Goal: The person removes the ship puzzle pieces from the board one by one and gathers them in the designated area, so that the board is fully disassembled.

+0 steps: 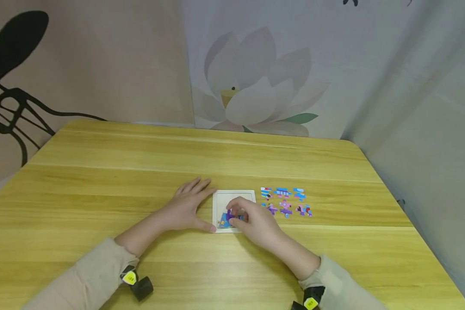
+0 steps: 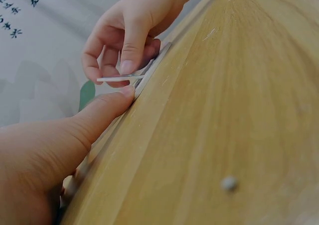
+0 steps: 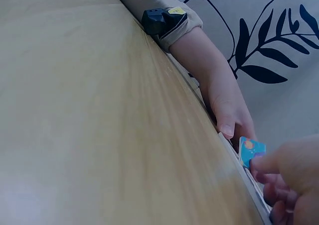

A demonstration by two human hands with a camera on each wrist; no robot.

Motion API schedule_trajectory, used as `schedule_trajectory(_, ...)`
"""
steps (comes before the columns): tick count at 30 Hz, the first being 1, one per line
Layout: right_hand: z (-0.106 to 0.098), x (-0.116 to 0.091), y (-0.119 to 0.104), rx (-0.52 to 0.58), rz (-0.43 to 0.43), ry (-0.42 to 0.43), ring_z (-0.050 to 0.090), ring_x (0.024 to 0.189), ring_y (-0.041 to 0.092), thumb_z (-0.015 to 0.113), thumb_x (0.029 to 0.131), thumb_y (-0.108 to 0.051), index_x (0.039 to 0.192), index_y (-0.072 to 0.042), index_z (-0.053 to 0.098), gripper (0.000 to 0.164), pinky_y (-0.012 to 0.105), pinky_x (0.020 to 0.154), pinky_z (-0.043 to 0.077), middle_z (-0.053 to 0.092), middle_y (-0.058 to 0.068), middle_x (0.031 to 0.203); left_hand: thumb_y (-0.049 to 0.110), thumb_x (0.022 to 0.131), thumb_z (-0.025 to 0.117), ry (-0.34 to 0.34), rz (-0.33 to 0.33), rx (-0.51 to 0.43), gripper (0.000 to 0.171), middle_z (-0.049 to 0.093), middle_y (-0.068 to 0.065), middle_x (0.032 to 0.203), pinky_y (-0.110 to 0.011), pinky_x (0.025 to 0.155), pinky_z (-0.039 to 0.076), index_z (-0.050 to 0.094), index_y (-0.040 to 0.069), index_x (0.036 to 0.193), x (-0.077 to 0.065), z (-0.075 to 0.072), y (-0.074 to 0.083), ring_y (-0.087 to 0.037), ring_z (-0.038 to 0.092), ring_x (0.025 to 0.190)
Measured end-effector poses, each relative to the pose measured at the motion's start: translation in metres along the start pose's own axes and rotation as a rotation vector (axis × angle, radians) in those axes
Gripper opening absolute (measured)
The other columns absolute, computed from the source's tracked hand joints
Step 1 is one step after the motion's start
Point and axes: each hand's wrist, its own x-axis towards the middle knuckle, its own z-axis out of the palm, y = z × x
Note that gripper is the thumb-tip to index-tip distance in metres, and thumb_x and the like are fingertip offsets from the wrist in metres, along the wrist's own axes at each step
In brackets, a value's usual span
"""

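A shallow white puzzle tray (image 1: 222, 199) with a raised rim lies on the wooden table. My left hand (image 1: 186, 210) rests at its left side, fingers spread, with the thumb on the near left corner. Thumb and fingers of my right hand (image 1: 260, 224) pinch a blue puzzle piece (image 3: 250, 150) with an orange patch. It is held tilted over the tray's near part; the left wrist view shows its thin white edge. Some blue and purple shows around the right fingertips in the head view, partly hidden by that hand.
Several loose puzzle pieces (image 1: 285, 208) in pink, purple and blue lie in two rows to the right of the tray. The wooden table (image 1: 139, 163) reaches back to a wall with a printed flower. Each wrist carries a strapped black camera (image 1: 142, 288).
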Motion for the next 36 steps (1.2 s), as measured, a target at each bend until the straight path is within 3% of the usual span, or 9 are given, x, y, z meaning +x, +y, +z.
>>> schedule_trajectory(13, -0.009, -0.003, 0.008, 0.264, 0.014, 0.035, 0.043, 0.053, 0.011, 0.069, 0.088, -0.005, 0.101, -0.015, 0.066, 0.017, 0.022, 0.046, 0.035, 0.062, -0.005, 0.082, 0.076, 0.062, 0.069, 0.003, -0.006, 0.006, 0.113, 0.017, -0.016, 0.157, -0.062, 0.109, 0.004, 0.035, 0.011, 0.149, 0.001, 0.001, 0.002, -0.041, 0.005, 0.142)
schedule_trajectory(22, -0.032, -0.014, 0.005, 0.304, 0.093, 0.034, 0.037, 0.051, 0.008, 0.067, 0.087, 0.001, 0.100, -0.004, 0.068, 0.015, 0.019, 0.046, 0.030, 0.060, 0.003, 0.074, 0.075, 0.063, 0.069, -0.007, -0.011, 0.002, 0.114, 0.015, -0.015, 0.157, -0.061, 0.110, 0.003, 0.033, 0.012, 0.150, 0.001, 0.000, 0.002, -0.040, 0.004, 0.142)
schedule_trajectory(28, -0.037, -0.020, 0.032, 0.308, 0.075, 0.031, 0.036, 0.052, 0.010, 0.070, 0.087, -0.005, 0.102, -0.009, 0.070, 0.016, 0.020, 0.046, 0.029, 0.053, 0.000, 0.067, 0.075, 0.064, 0.069, -0.010, 0.000, -0.002, 0.113, 0.014, -0.016, 0.157, -0.061, 0.109, 0.003, 0.033, 0.011, 0.150, 0.000, 0.000, 0.003, -0.040, 0.003, 0.142)
schedule_trajectory(36, -0.049, -0.032, 0.044, 0.298, 0.055, 0.042, 0.035, 0.053, 0.008, 0.072, 0.085, -0.005, 0.098, -0.008, 0.072, 0.014, 0.020, 0.047, 0.029, 0.062, 0.001, 0.083, 0.076, 0.063, 0.067, -0.006, -0.001, 0.004, 0.114, 0.015, -0.016, 0.157, -0.062, 0.109, 0.003, 0.033, 0.011, 0.150, 0.000, 0.000, 0.001, -0.041, 0.004, 0.142)
